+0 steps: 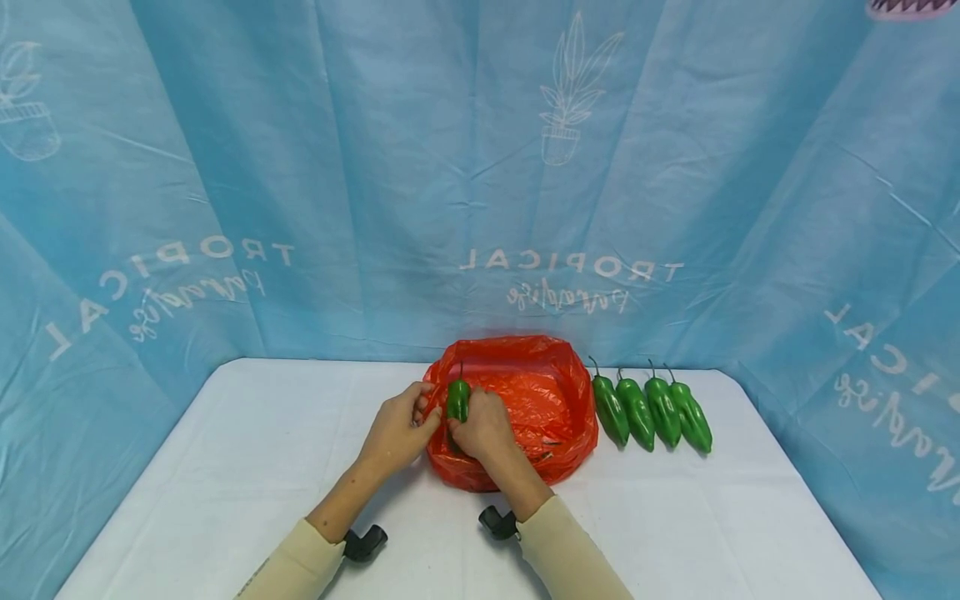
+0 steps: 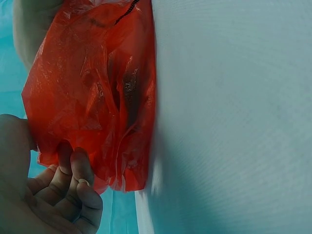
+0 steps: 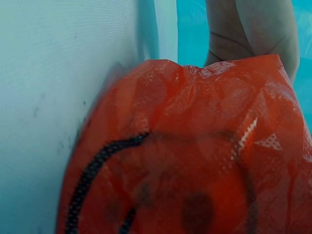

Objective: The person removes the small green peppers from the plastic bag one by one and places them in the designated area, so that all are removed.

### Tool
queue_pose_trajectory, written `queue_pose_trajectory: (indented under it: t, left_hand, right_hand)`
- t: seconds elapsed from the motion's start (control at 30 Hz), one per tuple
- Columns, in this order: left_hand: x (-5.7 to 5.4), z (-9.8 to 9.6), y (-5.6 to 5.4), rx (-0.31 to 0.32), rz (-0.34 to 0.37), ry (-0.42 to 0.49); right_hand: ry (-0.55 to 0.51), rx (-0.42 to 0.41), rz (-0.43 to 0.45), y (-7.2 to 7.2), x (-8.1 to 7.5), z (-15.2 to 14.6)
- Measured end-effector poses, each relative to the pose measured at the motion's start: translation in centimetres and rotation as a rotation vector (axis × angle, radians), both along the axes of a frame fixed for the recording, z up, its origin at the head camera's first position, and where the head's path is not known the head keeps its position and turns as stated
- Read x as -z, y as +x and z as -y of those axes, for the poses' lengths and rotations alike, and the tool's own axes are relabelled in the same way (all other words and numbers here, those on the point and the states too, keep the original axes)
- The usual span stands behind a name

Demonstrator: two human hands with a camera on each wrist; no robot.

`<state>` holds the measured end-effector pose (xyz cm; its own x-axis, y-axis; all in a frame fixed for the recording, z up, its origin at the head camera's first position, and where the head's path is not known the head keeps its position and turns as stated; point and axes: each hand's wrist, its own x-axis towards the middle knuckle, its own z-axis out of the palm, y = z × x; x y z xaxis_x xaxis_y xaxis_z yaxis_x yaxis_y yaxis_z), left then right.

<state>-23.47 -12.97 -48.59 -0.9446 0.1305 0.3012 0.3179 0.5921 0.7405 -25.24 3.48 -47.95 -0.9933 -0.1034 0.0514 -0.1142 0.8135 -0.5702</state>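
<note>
A red plastic bag (image 1: pixel 585 446) stands on the white table with its mouth spread wide, its rim folded outward. My left hand (image 1: pixel 396 429) pinches the bag's left edge; in the left wrist view its thumb and fingers grip the thin red film (image 2: pixel 87 87). Inside the opening, near that left side, my right hand (image 1: pixel 486 423) holds a green chili pepper (image 1: pixel 458 400) upright, stem pointing away from me. The right wrist view has the bag's side (image 3: pixel 204 112) in front of the right hand's fingers, so they are hidden there.
Several green peppers (image 1: pixel 641 412) lie side by side to the right of the bag, stems toward the back. The white table (image 1: pixel 675 533) meets a blue printed curtain (image 1: pixel 412 183) at the back and sides. Black wrist cameras (image 1: pixel 366 543) sit on both cuffs.
</note>
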Motion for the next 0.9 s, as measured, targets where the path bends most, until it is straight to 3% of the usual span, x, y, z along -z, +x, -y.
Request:
queue_pose_trajectory:
  t: [0.33, 0.9]
  left_hand:
    - [0.23, 0.06, -0.16, -0.004, 0.008, -0.003]
    - [0.25, 0.16, -0.28, -0.003, 0.006, -0.013]
  right_hand:
    - [-0.001, 0.029, 0.072, -0.05, -0.35, -0.04]
    - [-0.004, 0.020, 0.074, 0.35, -0.96, -0.82]
